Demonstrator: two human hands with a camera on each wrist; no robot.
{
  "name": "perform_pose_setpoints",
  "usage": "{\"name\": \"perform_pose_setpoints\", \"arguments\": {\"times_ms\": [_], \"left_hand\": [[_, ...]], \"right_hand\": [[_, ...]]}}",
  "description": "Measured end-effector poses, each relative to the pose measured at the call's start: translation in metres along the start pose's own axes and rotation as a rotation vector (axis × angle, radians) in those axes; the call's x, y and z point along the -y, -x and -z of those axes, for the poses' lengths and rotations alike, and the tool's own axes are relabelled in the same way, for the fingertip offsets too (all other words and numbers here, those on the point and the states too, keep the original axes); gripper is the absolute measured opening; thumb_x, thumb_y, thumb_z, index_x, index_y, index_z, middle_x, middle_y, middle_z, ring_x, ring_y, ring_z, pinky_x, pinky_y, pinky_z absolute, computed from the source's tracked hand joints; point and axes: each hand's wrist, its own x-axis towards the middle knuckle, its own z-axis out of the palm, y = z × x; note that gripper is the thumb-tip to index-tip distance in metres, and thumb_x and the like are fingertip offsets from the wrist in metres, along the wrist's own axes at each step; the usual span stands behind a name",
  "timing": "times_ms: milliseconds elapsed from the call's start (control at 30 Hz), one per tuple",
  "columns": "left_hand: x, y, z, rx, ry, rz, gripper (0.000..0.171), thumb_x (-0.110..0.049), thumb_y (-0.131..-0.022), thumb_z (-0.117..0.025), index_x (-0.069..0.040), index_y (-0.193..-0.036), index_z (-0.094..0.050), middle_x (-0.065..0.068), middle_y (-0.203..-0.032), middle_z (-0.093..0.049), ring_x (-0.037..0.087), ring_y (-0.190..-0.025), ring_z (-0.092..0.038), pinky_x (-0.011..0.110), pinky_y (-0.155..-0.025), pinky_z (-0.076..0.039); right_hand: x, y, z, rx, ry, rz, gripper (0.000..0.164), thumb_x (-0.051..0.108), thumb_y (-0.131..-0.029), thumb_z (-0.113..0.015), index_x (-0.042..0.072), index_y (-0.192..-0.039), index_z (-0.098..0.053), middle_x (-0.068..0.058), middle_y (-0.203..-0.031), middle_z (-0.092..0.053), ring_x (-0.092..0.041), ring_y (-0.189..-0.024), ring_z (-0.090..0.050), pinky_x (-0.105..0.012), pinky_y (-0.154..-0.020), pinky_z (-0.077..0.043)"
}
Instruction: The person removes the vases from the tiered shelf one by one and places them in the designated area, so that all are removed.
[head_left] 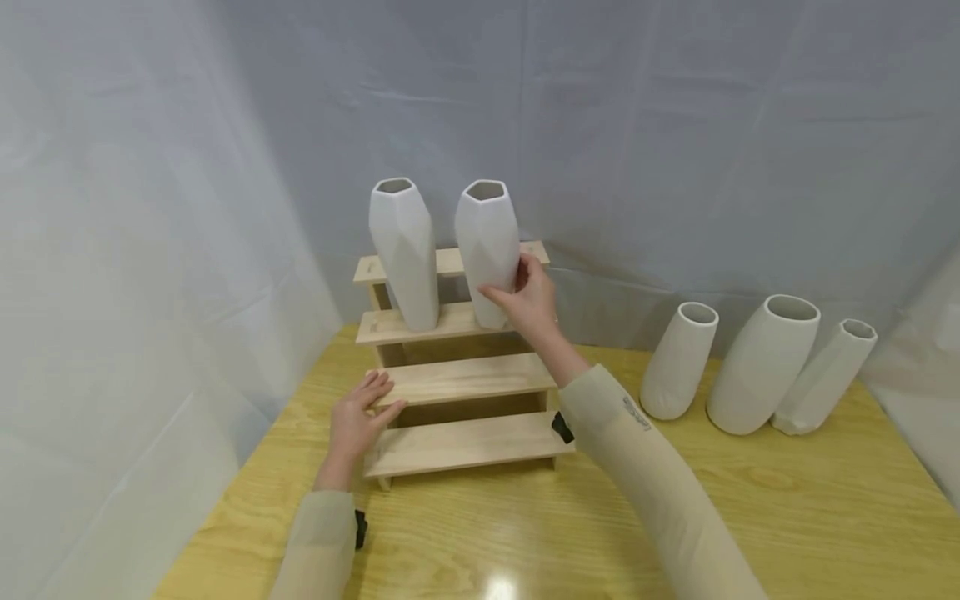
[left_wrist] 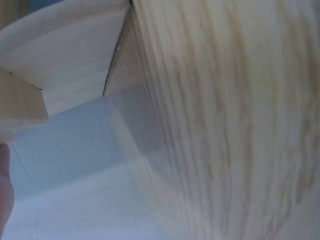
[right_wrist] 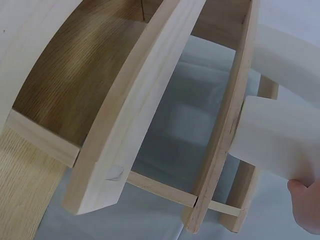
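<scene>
A white faceted vase [head_left: 486, 237] stands upright on the second-highest step of a wooden tiered stand [head_left: 465, 379]. My right hand [head_left: 531, 302] grips its lower right side, thumb across the front. In the right wrist view the vase's lower part [right_wrist: 275, 132] meets the step's edge, with fingertips at the side. Left of it, a similar faceted vase [head_left: 402, 250] stands on the same step. My left hand [head_left: 358, 418] rests on the left end of the step below, fingers spread and relaxed. Only a sliver of that hand [left_wrist: 4, 187] shows in the left wrist view.
On the wooden table [head_left: 750, 508] to the right stand a slim white vase [head_left: 678, 362], a wider rounded one [head_left: 765, 367] and a crinkled one [head_left: 825, 379]. A grey cloth backdrop [head_left: 637, 150] hangs close behind the stand. The stand's top step [head_left: 450, 262] lies behind both faceted vases.
</scene>
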Motion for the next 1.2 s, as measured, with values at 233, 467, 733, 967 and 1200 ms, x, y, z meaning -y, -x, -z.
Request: {"name": "perform_pose_setpoints", "arguments": {"times_ms": [233,467,733,967,1200], "left_hand": [[-0.001,-0.001,-0.003,0.007,0.006,0.000,0.036,-0.015,-0.068,-0.077,0.003,-0.097,-0.066,0.015,-0.110,-0.059,0.029,-0.109,-0.050,0.042,-0.090,-0.040],[-0.002,-0.001,-0.002,0.019,0.008,0.014,0.036,-0.016,-0.069,-0.076,0.002,-0.098,-0.066,0.014,-0.111,-0.058,0.029,-0.111,-0.049,0.042,-0.091,-0.039],[-0.002,0.001,-0.001,-0.002,-0.002,-0.008,0.036,-0.014,-0.067,-0.077,0.003,-0.097,-0.066,0.015,-0.109,-0.059,0.030,-0.109,-0.050,0.042,-0.092,-0.039],[-0.005,-0.001,-0.001,-0.004,-0.002,-0.012,0.036,-0.012,-0.066,-0.078,0.003,-0.096,-0.066,0.016,-0.109,-0.059,0.031,-0.109,-0.050,0.043,-0.091,-0.039],[-0.002,-0.001,-0.003,0.005,0.021,0.012,0.037,-0.014,-0.067,-0.077,0.003,-0.098,-0.066,0.016,-0.110,-0.058,0.031,-0.110,-0.049,0.043,-0.092,-0.038]], "right_hand": [[0.004,0.013,0.012,-0.026,-0.023,0.016,0.060,0.007,-0.066,-0.077,-0.002,-0.117,-0.047,-0.014,-0.112,-0.054,-0.022,-0.102,-0.052,-0.028,-0.088,-0.043],[0.008,0.028,0.029,-0.038,-0.012,0.026,0.059,0.008,-0.065,-0.079,-0.001,-0.115,-0.048,-0.011,-0.111,-0.054,-0.020,-0.102,-0.051,-0.027,-0.089,-0.042],[0.009,0.045,0.052,-0.044,-0.057,0.019,0.061,0.001,-0.064,-0.077,-0.004,-0.116,-0.047,-0.016,-0.112,-0.053,-0.023,-0.102,-0.052,-0.028,-0.088,-0.043],[0.028,0.069,0.075,-0.063,-0.019,-0.014,0.058,-0.008,-0.065,-0.073,-0.010,-0.115,-0.044,-0.023,-0.111,-0.052,-0.028,-0.102,-0.051,-0.034,-0.089,-0.043],[0.007,0.076,0.098,-0.105,-0.015,0.006,0.060,-0.003,-0.064,-0.076,-0.008,-0.114,-0.045,-0.018,-0.109,-0.053,-0.023,-0.101,-0.052,-0.030,-0.088,-0.043]]}}
